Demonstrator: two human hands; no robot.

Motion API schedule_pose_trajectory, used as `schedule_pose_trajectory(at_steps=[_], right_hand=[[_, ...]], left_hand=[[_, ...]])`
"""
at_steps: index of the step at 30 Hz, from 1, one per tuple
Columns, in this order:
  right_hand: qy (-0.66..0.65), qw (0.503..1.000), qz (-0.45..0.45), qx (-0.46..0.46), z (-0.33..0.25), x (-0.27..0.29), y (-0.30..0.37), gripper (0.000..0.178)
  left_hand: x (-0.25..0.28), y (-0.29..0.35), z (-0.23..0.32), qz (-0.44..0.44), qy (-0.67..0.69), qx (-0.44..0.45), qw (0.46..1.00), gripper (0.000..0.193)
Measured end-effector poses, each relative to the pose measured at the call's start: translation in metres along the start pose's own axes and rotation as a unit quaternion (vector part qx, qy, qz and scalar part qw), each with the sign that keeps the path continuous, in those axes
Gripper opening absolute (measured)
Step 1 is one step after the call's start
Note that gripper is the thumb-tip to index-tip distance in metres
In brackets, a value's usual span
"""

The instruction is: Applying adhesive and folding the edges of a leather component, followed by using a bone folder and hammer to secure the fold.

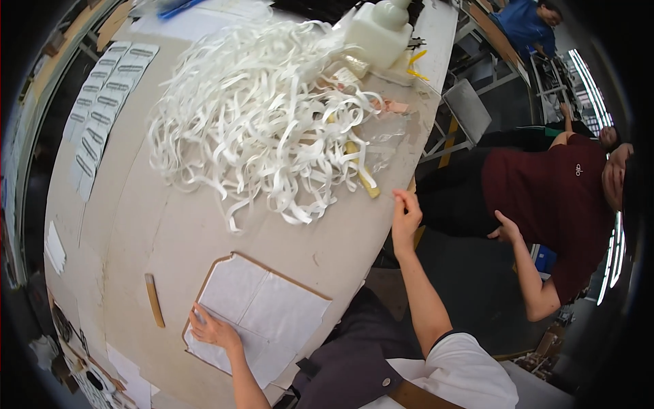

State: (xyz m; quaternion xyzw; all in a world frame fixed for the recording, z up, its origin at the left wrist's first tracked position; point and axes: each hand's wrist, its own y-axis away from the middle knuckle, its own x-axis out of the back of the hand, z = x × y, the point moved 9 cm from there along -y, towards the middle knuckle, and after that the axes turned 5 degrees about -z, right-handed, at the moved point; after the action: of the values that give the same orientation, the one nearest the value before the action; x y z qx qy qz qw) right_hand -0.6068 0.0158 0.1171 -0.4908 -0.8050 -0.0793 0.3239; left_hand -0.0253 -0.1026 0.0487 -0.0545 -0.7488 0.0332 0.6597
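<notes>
A flat panel (272,300), pale grey-white with a thin brown border and crease lines across it, lies on the table near my body. My left hand (214,332) rests on its left border, fingers stretched out and slightly apart, gripping nothing. Beyond the table's right edge, my right hand (407,211) is raised with thumb and fingers pinched together. Whether anything small sits in that pinch cannot be made out. A yellow stick-like piece (369,183) lies just left of that hand, partly under a large tangled heap of white strips (252,123).
A narrow tan stick (154,300) lies left of the panel. Sheets with rows of metal pieces (102,102) are at the far left. A white jug (380,31) stands behind the heap, near yellow-handled scissors (417,65). At the right stands a person in a maroon shirt (545,184).
</notes>
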Motion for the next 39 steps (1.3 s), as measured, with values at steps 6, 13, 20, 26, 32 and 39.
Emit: schedule_pose_trajectory(at_steps=[6, 13, 20, 26, 32, 39], right_hand=[[0.009, 0.989, -0.126, 0.08, -0.013, -0.027, -0.07, 0.01], [0.13, 0.958, -0.255, -0.017, 0.007, -0.112, -0.075, 0.025], [0.167, 0.958, -0.229, 0.044, -0.041, -0.044, -0.087, 0.031], [0.447, 0.879, -0.112, 0.124, -0.108, 0.058, -0.08, 0.023], [0.034, 0.99, -0.101, -0.096, -0.053, 0.143, -0.025, 0.024], [-0.27, 0.923, -0.254, -0.106, -0.124, -0.011, 0.136, 0.014]], left_hand=[[-0.008, -0.003, 0.003, -0.013, 0.048, 0.05, 0.997, 0.052], [-0.01, -0.002, 0.001, 0.026, 0.048, 0.064, 0.996, 0.045], [-0.002, -0.004, 0.008, 0.044, 0.092, 0.046, 0.994, 0.046], [0.0, 0.003, 0.005, 0.062, 0.084, 0.043, 0.994, 0.049], [-0.003, 0.0, -0.001, 0.066, 0.118, 0.063, 0.989, 0.055], [-0.003, 0.003, -0.005, 0.077, 0.153, 0.091, 0.981, 0.059]])
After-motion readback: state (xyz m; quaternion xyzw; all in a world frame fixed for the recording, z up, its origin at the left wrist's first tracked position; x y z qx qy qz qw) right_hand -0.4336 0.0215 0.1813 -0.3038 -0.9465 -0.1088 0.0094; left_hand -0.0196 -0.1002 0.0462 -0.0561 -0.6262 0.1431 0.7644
